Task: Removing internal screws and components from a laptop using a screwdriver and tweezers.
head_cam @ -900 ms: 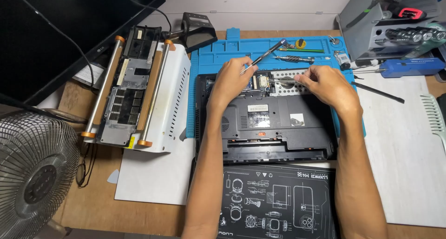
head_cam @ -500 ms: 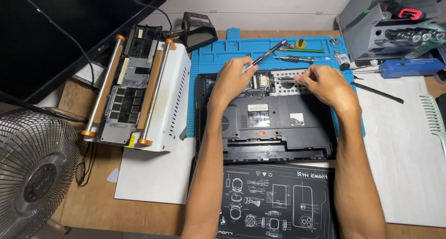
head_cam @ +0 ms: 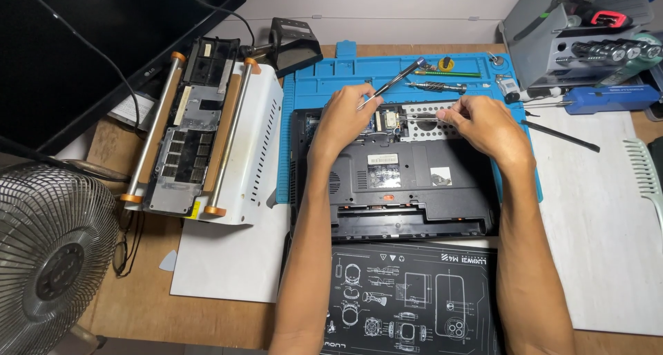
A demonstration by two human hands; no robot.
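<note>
Nearest lies a black mat (head_cam: 414, 300) printed with white diagrams, its far edge just beside the laptop (head_cam: 400, 182); left of it a white sheet (head_cam: 228, 258) rests on the wooden table (head_cam: 138, 293), and a fan (head_cam: 52, 258) fills the near-left corner. Both forearms cross over the black mat and the near part of the laptop, hiding strips of each. The laptop lies upside down on a blue mat (head_cam: 331, 79), its far bay open and showing metal and small boards. The left hand (head_cam: 342, 120) is curled, fingers pinching tweezers (head_cam: 390, 84) that slant up to the far right, their tips hidden behind the fingers. The right hand (head_cam: 487, 123) is curled too, thumb and forefinger pressed together over the open bay; what they pinch is too small to tell. Left of the laptop stands a white machine (head_cam: 207, 127) with two metal rails; a white pad (head_cam: 601, 210) lies to the right, a thin black stick (head_cam: 559, 135) on it. Farther off, a screwdriver (head_cam: 435, 87) and small parts lie on the blue mat; a dark monitor (head_cam: 90, 44) leans far left, a grey tool holder (head_cam: 580, 30) stands far right.
</note>
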